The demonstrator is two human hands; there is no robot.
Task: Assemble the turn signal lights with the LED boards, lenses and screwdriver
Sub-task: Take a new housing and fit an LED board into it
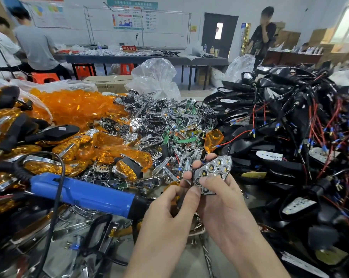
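A crowded workshop with long tables along the back wall, and the near table [191, 265] is heaped with parts. Both hands meet in the middle. The right hand [223, 205] grasps a chrome-faced signal light [211, 171], thumb laid across its honeycomb face, and the left hand [169, 209] pinches the light's near end. The light sits above the heap, tilted, face up toward the camera. Left of the left hand lies the blue screwdriver [85, 191], its black nose close by the wrist. Just beyond the fingertips an orange lens [213, 140] stands on edge. Farther left is a heap of orange lenses [73, 105], ahead are chrome reflectors [159, 125], and right of the right hand are black housings [290, 127] tangled in red wires.
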